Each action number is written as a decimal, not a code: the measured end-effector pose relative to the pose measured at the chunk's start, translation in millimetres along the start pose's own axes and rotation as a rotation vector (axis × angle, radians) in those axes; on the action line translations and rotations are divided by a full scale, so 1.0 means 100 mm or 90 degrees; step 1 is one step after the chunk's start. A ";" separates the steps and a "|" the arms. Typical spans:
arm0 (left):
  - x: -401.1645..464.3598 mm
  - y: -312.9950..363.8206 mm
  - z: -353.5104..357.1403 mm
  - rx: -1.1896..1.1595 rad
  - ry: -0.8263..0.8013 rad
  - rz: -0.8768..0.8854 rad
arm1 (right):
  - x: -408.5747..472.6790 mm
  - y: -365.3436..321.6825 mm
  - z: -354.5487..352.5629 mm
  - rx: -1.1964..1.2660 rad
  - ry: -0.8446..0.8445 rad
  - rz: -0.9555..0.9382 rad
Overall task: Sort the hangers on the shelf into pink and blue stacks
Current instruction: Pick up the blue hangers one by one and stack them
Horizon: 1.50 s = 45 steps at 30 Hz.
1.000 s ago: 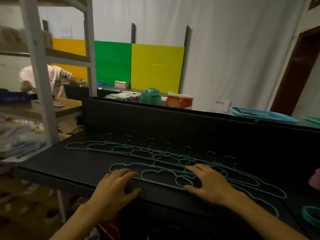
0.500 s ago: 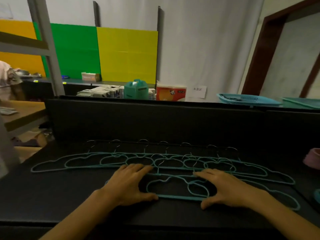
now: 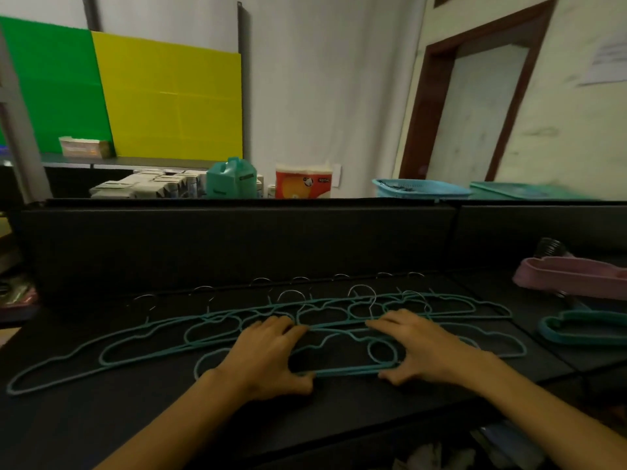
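Observation:
Several blue hangers [image 3: 135,337] with metal hooks lie overlapping in a long row on the black shelf [image 3: 101,418]. The nearest blue hanger [image 3: 346,370] lies between my hands. My left hand [image 3: 268,357] rests on its left part, fingers stretched to the upper bar and thumb against the lower bar. My right hand [image 3: 420,347] mirrors this on the right part. A pink stack of hangers [image 3: 570,276] sits at the far right, with a blue stack [image 3: 583,330] in front of it.
The shelf's black back wall [image 3: 237,245] rises behind the hangers. Beyond it stand a teal jug [image 3: 232,179], a tissue pack [image 3: 302,181], a blue basket [image 3: 417,189] and a green tray [image 3: 529,191]. A grey rack post [image 3: 17,130] stands at the left.
My view has swung to the right, bringing the pink and blue stacks into sight. Both hands stay on the nearest blue hanger, thumbs now against its lower bar.

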<state>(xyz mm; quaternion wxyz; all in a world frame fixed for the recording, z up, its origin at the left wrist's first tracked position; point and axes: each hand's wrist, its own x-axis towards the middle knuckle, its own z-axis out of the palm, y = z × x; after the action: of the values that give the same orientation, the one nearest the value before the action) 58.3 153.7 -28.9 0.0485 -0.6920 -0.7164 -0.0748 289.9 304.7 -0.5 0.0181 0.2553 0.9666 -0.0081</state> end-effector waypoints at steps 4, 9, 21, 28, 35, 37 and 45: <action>-0.14 -0.19 -0.08 0.006 0.021 0.026 | -0.07 -0.21 0.01 -0.044 0.054 0.005; -0.24 -0.31 -0.06 -0.011 0.037 0.052 | -0.28 -0.40 0.06 -0.059 0.082 0.047; -0.04 0.28 -0.09 0.012 0.125 0.161 | -1.18 -0.03 -0.03 -0.077 0.162 0.173; 0.35 1.03 -0.08 0.006 0.122 0.184 | -1.84 0.65 -0.07 -0.114 0.185 0.237; 0.81 2.04 0.01 0.023 0.133 0.214 | -2.55 1.41 -0.05 -0.096 0.213 0.318; 0.89 2.29 0.06 0.015 0.130 0.214 | -2.71 1.62 -0.04 -0.091 0.218 0.330; 1.29 3.04 0.16 -0.012 0.127 0.222 | -3.25 2.42 0.01 -0.074 0.244 0.395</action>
<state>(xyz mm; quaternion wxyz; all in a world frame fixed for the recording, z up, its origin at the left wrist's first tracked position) 357.2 292.8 -10.7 0.1250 -0.7954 -0.5763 -0.1402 691.5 354.6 9.9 -0.1476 0.5314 0.8280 0.1007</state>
